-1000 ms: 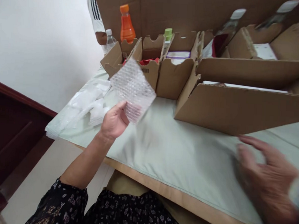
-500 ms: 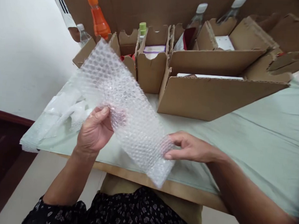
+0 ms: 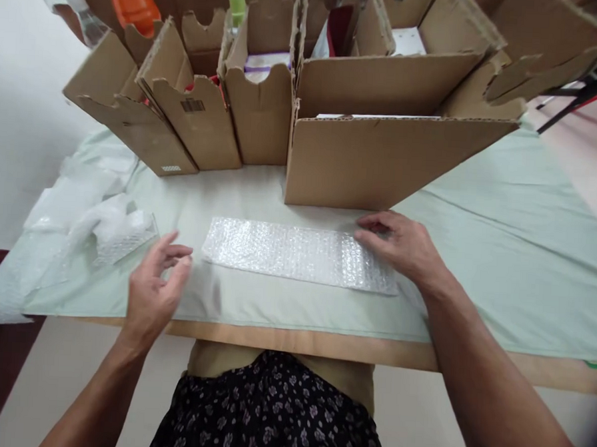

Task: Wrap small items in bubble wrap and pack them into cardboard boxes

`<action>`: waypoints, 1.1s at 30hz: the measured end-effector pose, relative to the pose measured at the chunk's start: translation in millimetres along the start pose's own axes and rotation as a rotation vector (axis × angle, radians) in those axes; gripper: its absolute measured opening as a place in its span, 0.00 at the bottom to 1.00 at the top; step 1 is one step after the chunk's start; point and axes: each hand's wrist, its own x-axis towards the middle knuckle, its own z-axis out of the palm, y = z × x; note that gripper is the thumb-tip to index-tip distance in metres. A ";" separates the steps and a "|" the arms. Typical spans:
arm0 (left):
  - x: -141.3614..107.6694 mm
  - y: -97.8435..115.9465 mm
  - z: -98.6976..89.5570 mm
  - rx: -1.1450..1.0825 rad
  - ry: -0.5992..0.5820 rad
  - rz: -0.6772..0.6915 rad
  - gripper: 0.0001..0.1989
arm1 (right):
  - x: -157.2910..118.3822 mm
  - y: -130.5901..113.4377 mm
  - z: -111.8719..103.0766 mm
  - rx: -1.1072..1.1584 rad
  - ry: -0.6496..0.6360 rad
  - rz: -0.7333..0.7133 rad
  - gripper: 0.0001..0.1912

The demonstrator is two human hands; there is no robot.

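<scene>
A long strip of clear bubble wrap [image 3: 297, 253] lies flat on the pale green cloth in front of me. My left hand [image 3: 158, 279] hovers just off the strip's left end, fingers apart and holding nothing. At the strip's upper right edge is my right hand [image 3: 397, 245], its thumb and forefinger spread a little apart. Its fingertips appear to rest on the wrap, and the palm hides part of that end. More bubble wrap pieces [image 3: 122, 231] lie crumpled to the left of my left hand.
Cardboard bins [image 3: 259, 115] stand in a row behind the strip, one wide bin [image 3: 372, 160] at the right. They hold an orange bottle [image 3: 134, 5], a green-capped bottle [image 3: 237, 10] and boxes. The table's front edge [image 3: 292, 340] runs close to my lap.
The bubble wrap strip was held up at a slant between both hands; now it lies flat on the cloth. My left hand has let go and moved left. The view has shifted.
</scene>
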 end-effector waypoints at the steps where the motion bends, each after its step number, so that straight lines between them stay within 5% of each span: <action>1: 5.6 6.9 9.5 0.076 -0.062 0.146 0.19 | 0.0 -1.1 3.1 -0.022 -0.008 -0.023 0.14; 5: 31.7 27.7 69.1 0.253 -0.316 0.605 0.16 | -1.2 3.5 4.4 -0.077 -0.063 -0.107 0.15; 10: 45.7 19.2 119.5 0.363 -0.487 0.634 0.18 | -9.4 22.2 -15.1 -0.055 -0.122 -0.139 0.16; 20: 47.0 8.8 113.9 0.235 -0.416 0.687 0.16 | -16.3 23.5 -20.4 -0.090 -0.156 -0.088 0.10; 24: 49.1 9.4 111.4 0.249 -0.398 0.692 0.17 | -21.4 21.3 -14.9 -0.068 0.079 -0.092 0.09; 29: 51.1 8.3 109.5 0.280 -0.410 0.666 0.23 | -29.3 7.9 -21.4 0.315 0.277 -0.162 0.07; 31: 50.8 9.7 109.5 0.271 -0.414 0.678 0.29 | -33.6 1.2 -30.2 0.466 0.242 -0.186 0.07; 33: 50.1 12.1 109.1 0.254 -0.426 0.708 0.34 | -37.0 -2.1 -40.5 0.605 0.067 -0.217 0.08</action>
